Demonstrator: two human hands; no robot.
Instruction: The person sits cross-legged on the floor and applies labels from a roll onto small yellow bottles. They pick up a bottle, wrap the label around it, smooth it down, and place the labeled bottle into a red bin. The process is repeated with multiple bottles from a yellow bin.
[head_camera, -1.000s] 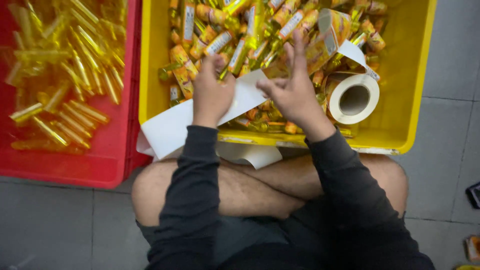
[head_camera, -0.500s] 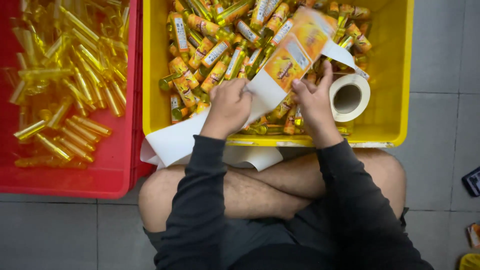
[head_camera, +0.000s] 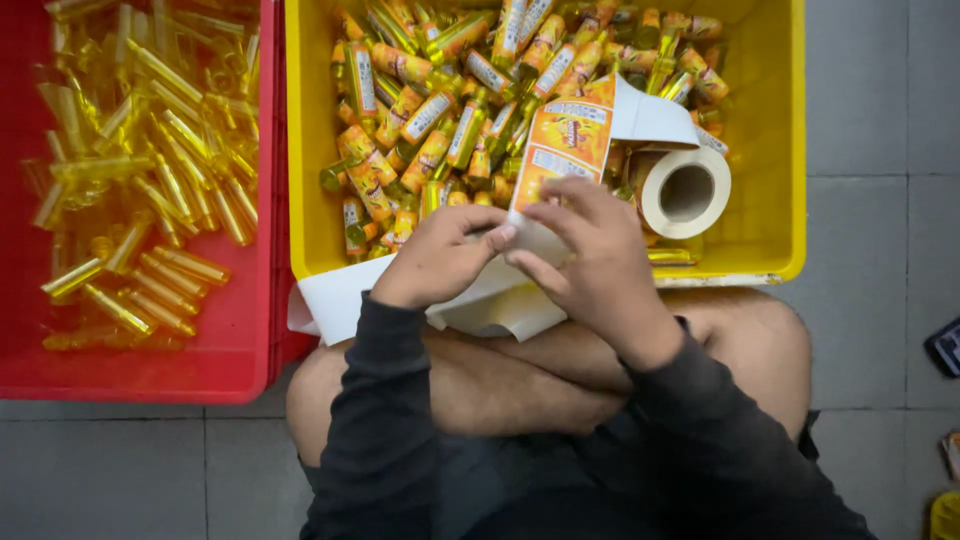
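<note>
At the bottom of the frame the person sits cross-legged on a grey tiled floor (head_camera: 880, 230), bare knees (head_camera: 500, 385) showing below dark sleeves. Just above the knees, at frame centre, the left hand (head_camera: 440, 262) and right hand (head_camera: 590, 255) meet over a strip of labels (head_camera: 562, 145). Both hands pinch the strip's near end: the left with curled fingers and thumb tip at its lower edge, the right with fingers bent over it from the other side. Whether a label is lifted from the backing cannot be told. White backing paper (head_camera: 335, 300) trails from under the hands toward the left, over the near rim of the yellow bin (head_camera: 770, 150).

The strip rises from the hands toward the upper centre, orange printed faces up, then bends right to a white roll (head_camera: 687, 192) lying inside the bin, just right of the hands. Behind and left of the strip, labelled bottles (head_camera: 420, 120) fill the bin. At the left of the frame, touching the yellow bin, a red bin (head_camera: 200, 365) holds unlabelled amber bottles (head_camera: 170, 170).
</note>
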